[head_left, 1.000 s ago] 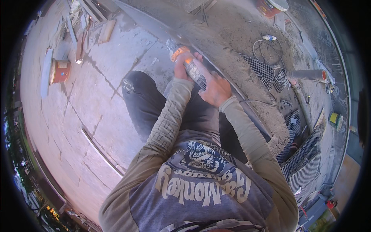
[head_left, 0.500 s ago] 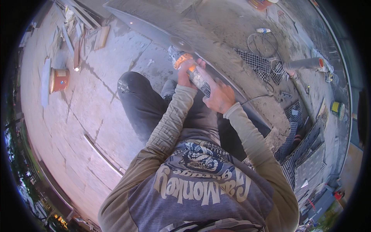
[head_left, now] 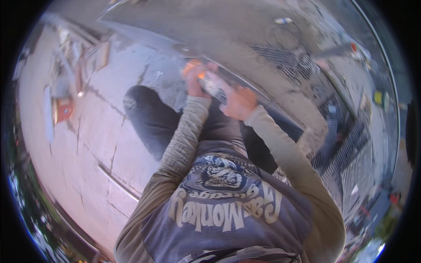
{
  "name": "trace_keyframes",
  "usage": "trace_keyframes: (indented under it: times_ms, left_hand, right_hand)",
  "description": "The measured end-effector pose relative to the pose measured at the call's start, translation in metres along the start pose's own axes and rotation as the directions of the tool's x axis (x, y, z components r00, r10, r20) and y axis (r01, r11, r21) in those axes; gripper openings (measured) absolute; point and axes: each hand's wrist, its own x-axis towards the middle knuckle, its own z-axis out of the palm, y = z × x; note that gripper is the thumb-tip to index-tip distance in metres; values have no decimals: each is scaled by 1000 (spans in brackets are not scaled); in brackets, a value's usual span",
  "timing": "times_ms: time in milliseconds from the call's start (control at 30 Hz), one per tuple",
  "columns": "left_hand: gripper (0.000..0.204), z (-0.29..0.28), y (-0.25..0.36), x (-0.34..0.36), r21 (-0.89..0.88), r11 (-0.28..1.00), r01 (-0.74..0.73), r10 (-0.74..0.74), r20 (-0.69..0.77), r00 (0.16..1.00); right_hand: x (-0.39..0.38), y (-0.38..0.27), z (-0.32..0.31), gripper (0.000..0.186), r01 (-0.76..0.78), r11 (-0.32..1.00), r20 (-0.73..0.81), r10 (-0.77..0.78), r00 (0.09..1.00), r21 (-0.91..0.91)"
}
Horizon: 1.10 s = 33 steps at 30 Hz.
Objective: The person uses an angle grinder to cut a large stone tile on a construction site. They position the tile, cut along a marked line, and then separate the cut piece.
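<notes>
An angle grinder (head_left: 214,89) with an orange head and a grey body is in both my hands, over my bent knees. My left hand (head_left: 195,82) is closed around its front part, near the orange head. Further back, my right hand (head_left: 242,103) wraps the grey body. The grinder's disc (head_left: 181,47) is blurred and lies at the long grey raised edge (head_left: 147,38) that runs across in front of me. Blur hides whether the disc touches this edge.
Left of me stand a reddish bucket (head_left: 64,109) and scattered wood pieces (head_left: 103,55); a thin strip (head_left: 117,180) lies on the floor. To the right are dark mesh sheets (head_left: 280,59), an orange-ended pipe (head_left: 337,51) and a yellow-green tub (head_left: 381,100).
The whole view has shifted and turned, and now it is blurred. Both hands and the grinder appear slightly further left in the picture. Their grip looks the same.
</notes>
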Motion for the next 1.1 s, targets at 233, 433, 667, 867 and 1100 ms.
trace_keyframes:
  times_ms: [233,433,667,867,1100]
  left_hand:
    - [35,7,11,-5,4,1000,-25,25,-43,999]
    - [37,12,9,-9,-22,1000,-4,2,-72,997]
    - [40,9,11,-13,-30,999,25,-26,-63,998]
    - [44,12,5,-17,-28,999,19,-21,-70,997]
    - [47,12,6,-16,-24,1000,17,-19,-85,996]
  right_hand:
    - [3,-7,-5,103,14,1000,20,-14,1000,-1]
    - [5,1,6,104,72,997,-78,-72,994,5]
    - [1,-9,-2,104,41,999,-48,-41,998,-4]
    - [-4,-3,-5,106,65,998,-44,-65,997,4]
    - [4,-1,1,105,78,997,-56,-76,996,29]
